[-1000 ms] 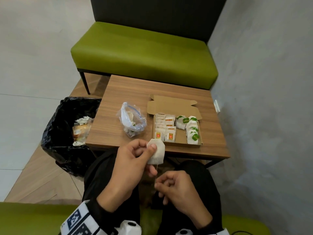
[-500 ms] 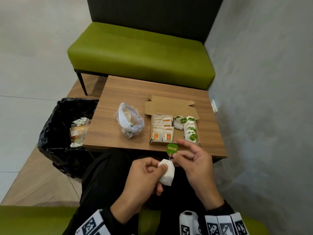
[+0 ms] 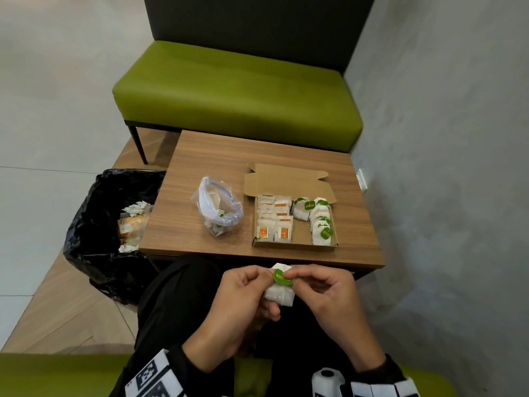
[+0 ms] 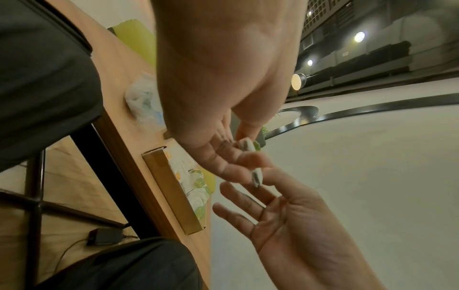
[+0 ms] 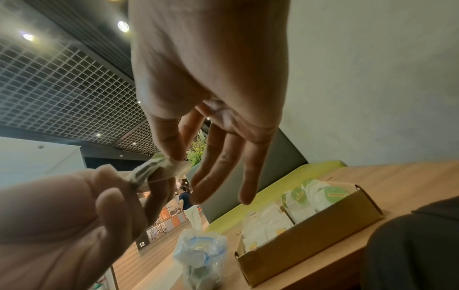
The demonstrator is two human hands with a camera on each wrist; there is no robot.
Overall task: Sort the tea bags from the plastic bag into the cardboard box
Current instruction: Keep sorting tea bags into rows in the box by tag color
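Over my lap, just before the table's near edge, both hands hold one white tea bag [image 3: 280,295] with a round green tag [image 3: 281,277]. My left hand [image 3: 243,296] grips the bag; in the left wrist view the bag [image 4: 255,176] shows edge-on between the fingers. My right hand [image 3: 320,290] pinches the tag against the bag with thumb and forefinger, its other fingers spread. The open cardboard box [image 3: 294,243] on the table holds orange-marked sachets on its left and green-tagged bags on its right. A clear plastic bag [image 3: 218,209] with more tea bags lies left of the box.
A small wooden table [image 3: 200,230] stands before my knees. A bin lined with a black bag [image 3: 94,224], with wrappers inside, sits at its left. A green bench [image 3: 234,90] stands behind the table and a grey wall [image 3: 443,167] runs along the right.
My right hand came up from my lap, took the green tag on its string, then brought the tag down onto the bag. The left hand lowered the bag toward my lap.
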